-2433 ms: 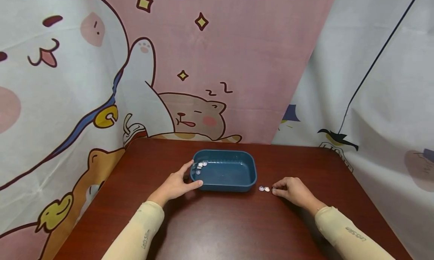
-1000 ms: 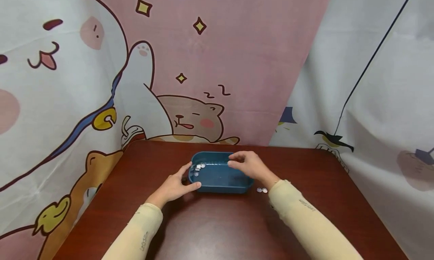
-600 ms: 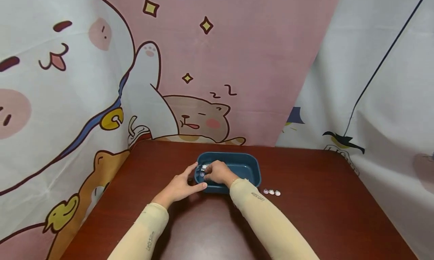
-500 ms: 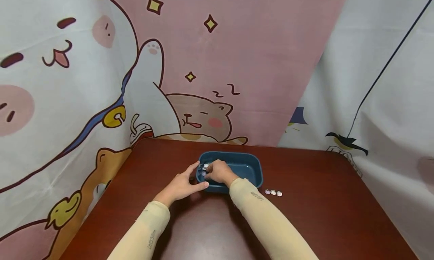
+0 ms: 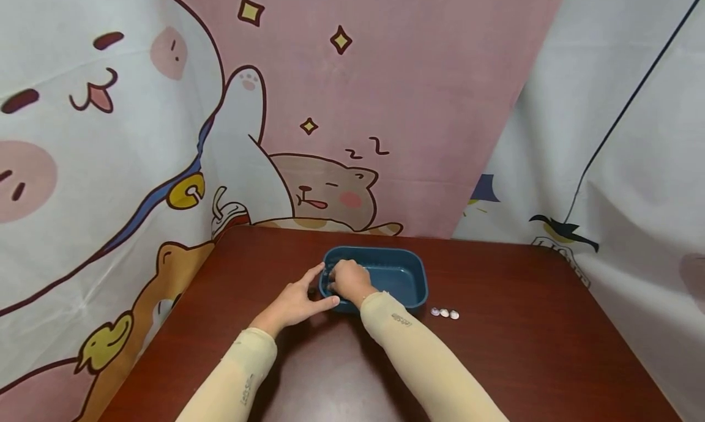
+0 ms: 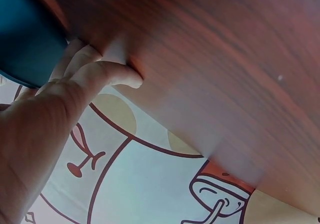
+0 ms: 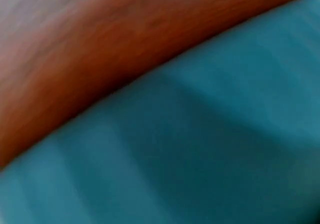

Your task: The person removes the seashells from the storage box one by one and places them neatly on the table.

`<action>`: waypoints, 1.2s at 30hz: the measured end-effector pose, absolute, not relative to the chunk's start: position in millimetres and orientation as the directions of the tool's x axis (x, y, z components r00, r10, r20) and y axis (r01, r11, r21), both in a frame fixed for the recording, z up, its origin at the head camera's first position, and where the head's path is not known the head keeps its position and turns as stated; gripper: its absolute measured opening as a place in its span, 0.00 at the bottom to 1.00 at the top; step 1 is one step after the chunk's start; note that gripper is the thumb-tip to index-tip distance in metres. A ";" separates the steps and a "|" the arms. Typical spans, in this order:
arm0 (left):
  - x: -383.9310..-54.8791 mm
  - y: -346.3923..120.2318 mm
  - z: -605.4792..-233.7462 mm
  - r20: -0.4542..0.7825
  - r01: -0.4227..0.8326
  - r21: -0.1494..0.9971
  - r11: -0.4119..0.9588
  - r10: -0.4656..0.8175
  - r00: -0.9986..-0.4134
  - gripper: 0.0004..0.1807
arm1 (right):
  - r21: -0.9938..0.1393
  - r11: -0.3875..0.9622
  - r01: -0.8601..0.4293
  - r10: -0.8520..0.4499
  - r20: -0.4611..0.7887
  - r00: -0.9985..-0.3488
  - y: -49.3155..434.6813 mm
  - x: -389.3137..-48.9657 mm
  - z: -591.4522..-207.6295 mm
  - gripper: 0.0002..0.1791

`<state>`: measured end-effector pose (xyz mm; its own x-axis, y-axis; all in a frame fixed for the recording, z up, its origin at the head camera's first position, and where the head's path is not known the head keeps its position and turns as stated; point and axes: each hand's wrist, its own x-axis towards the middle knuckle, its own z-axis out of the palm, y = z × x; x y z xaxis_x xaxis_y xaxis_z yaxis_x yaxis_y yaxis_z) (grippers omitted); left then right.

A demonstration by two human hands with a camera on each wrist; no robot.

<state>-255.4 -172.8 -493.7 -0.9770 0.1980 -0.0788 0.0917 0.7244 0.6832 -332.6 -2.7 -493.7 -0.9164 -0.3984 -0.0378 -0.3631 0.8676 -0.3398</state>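
A blue-green plastic tub (image 5: 399, 278) stands on the brown table. My left hand (image 5: 292, 301) spans its left end in the head view, thumb along the front rim and forefinger at the back-left edge, both fairly straight. In the left wrist view that hand's fingers (image 6: 82, 73) lie beside the tub's outer wall. My right hand (image 5: 352, 281) reaches down inside the tub's left end, fingers bent downward. Its fingertips and anything between them are hidden. Just right of the tub, three small shiny round pieces (image 5: 444, 312), whitish and pale purple, lie in a row.
The dark reddish-brown table (image 5: 523, 348) extends to both sides and in front. A cartoon-printed cloth (image 5: 418, 104) hangs behind it and along the sides. The right wrist view is blurred, filled by tub wall and table.
My right hand has gone from the pieces on the table, across the tub, to its left end, and now covers the small pieces seen there earlier. My left hand stays at the tub.
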 end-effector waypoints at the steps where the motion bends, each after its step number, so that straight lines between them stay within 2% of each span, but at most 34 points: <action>1: -255.0 -172.7 -493.8 -0.080 0.090 0.683 0.725 0.196 -0.977 0.56 | -0.319 0.865 -0.387 -0.417 -0.029 -0.908 -0.1 -332.9 -494.2 0.08; 4: -255.3 -171.9 -494.9 -0.089 0.078 0.687 0.723 0.189 -0.978 0.56 | -0.270 0.859 -0.435 -0.454 -0.009 -0.891 12.6 -335.5 -494.0 0.08; 7: -255.7 -171.3 -494.5 -0.099 0.062 0.681 0.729 0.176 -0.979 0.57 | -0.250 0.868 -0.428 -0.444 -0.008 -0.896 29.2 -339.8 -493.8 0.09; 15: -254.9 -169.9 -491.5 -0.110 0.045 0.680 0.732 0.163 -0.981 0.57 | -0.338 0.845 -0.414 -0.460 -0.066 -0.885 55.2 -345.9 -492.8 0.13; 21: -254.5 -168.2 -493.0 -0.107 0.051 0.684 0.727 0.170 -0.980 0.57 | -0.384 0.842 -0.379 -0.451 -0.116 -0.885 59.1 -346.6 -491.5 0.12; 27: -255.0 -169.8 -496.6 -0.112 0.042 0.689 0.724 0.163 -0.980 0.57 | -0.419 0.834 -0.359 -0.440 -0.114 -0.891 58.2 -347.4 -493.1 0.10; 32: -255.4 -169.3 -496.3 -0.116 0.037 0.697 0.716 0.163 -0.980 0.57 | -0.469 0.768 -0.436 -0.490 0.007 -0.872 77.9 -346.9 -479.6 0.08; 36: -255.7 -169.6 -495.5 -0.103 0.051 0.691 0.721 0.167 -0.981 0.58 | -0.513 0.696 -0.502 -0.519 0.124 -0.846 126.2 -349.3 -461.7 0.10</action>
<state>-255.7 -169.6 -495.5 -0.9806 0.1671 -0.1027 0.0506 0.7214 0.6906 -349.3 126.2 -461.7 -0.8458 -0.5189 0.1243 -0.5023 0.6957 -0.5135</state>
